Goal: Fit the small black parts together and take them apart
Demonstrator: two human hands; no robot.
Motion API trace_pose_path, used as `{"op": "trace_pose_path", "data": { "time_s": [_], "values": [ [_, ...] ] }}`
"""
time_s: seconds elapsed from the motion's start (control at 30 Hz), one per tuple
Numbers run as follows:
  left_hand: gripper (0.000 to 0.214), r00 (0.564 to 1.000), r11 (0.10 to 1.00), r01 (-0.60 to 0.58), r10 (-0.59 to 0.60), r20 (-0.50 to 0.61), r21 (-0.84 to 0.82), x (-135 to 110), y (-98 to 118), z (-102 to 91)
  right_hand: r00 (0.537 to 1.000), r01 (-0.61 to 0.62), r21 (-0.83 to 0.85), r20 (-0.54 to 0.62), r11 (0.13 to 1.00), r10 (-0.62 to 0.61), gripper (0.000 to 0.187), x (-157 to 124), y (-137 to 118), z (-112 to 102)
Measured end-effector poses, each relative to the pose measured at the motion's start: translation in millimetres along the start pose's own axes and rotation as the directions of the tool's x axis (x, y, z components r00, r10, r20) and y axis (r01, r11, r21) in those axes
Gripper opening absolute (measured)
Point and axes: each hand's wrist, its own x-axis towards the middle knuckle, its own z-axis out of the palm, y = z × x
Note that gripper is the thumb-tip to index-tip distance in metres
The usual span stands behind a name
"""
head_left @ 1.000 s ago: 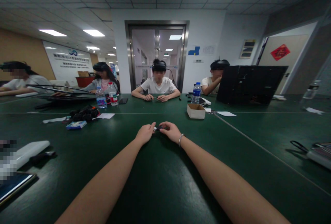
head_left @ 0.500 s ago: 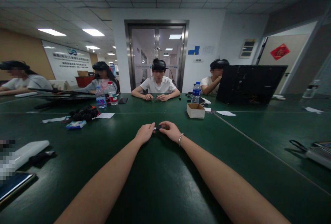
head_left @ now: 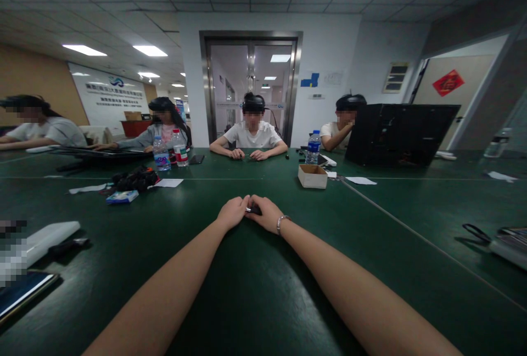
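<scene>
Both hands meet at the middle of the green table (head_left: pixel 255 273), around a small dark object with a shiny metal end (head_left: pixel 254 210); its exact kind is too small to make out. My left hand (head_left: pixel 232 214) is closed, its thumb and fingertips at the shiny left end. On the other side my right hand (head_left: pixel 265 215), below a silver bracelet (head_left: pixel 282 224), curls its fingers over the dark end. The fingertips of the two hands touch or nearly touch, and they hide part of the object.
Ahead to the right stands a small open cardboard box (head_left: pixel 313 178). A blue-and-white packet (head_left: pixel 122 197) lies by a black cable heap (head_left: pixel 134 179) at left. Nearer left are a phone (head_left: pixel 24 295) and a white case (head_left: pixel 51 243). A person (head_left: pixel 254 134) sits opposite.
My right hand has moved left, closing the gap to my left hand. Its fingers now cover more of the object's top. The left hand has hardly moved.
</scene>
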Motion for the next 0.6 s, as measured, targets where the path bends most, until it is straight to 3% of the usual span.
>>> {"op": "trace_pose_path", "data": {
  "time_s": [0.17, 0.3, 0.4, 0.47, 0.53, 0.6],
  "values": [
    [0.065, 0.998, 0.989, -0.063, 0.059, 0.034, 0.132, -6, 10, -5.5, 0.999, -0.051, -0.109, 0.000, 0.993, 0.051, 0.010, 1, -5, -3],
    [0.052, 0.985, 0.895, -0.175, 0.157, 0.077, 0.410, -16, 6, -27.8, 0.982, -0.185, 0.004, 0.031, 0.983, 0.184, 0.010, -1, 4, -24],
    [0.047, 0.988, 0.780, -0.153, 0.120, 0.096, 0.607, -35, -24, -63.6, 0.939, -0.342, 0.121, 0.004, 0.932, 0.344, 0.015, -15, 24, -54],
    [0.048, 0.998, 0.711, -0.058, 0.017, 0.066, 0.701, -58, -55, -96.3, 0.902, -0.419, 0.179, -0.029, 0.890, 0.430, 0.015, -34, 43, -79],
    [0.049, 0.995, 0.588, 0.084, -0.087, -0.041, 0.804, -86, -91, -132.6, 0.848, -0.503, 0.233, -0.052, 0.832, 0.527, 0.020, -61, 63, -106],
    [0.047, 0.955, 0.448, 0.277, -0.229, -0.190, 0.850, -116, -126, -166.9, 0.790, -0.557, 0.245, -0.137, 0.793, 0.597, 0.031, -92, 82, -135]
  ]
}}
